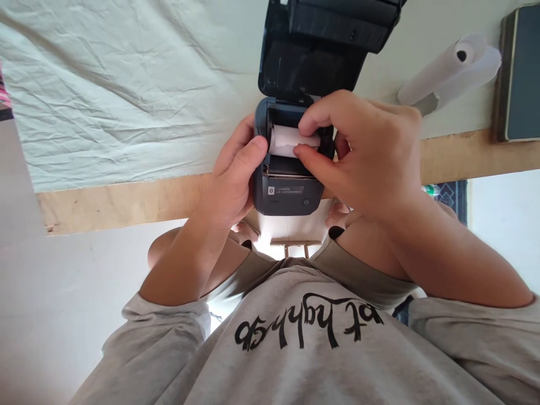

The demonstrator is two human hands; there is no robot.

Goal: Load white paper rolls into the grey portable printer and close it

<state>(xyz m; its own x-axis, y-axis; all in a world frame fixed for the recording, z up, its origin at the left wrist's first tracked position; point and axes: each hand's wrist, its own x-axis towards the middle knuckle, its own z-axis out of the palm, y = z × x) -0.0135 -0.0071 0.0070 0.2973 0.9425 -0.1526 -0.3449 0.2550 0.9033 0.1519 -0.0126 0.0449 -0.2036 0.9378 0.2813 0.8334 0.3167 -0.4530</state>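
A small dark label printer (287,197) is held near the table's front edge, its hinged lid (314,70) swung up and away from me. Inside its bay lies a white paper roll (283,140) with a ragged loose edge. My left hand (236,169) wraps around the printer's left side, thumb on the rim beside the bay. Reaching in from the right, my right hand (367,146) has thumb and index finger on the paper roll, closed at its loose edge. The right end of the roll is partly hidden behind those fingers.
A larger white paper roll (439,70) lies at the right on the pale cloth (126,84) covering the table. Beyond it is a dark flat box (521,79). A bare wooden strip (105,202) forms the table's front edge, with my lap below.
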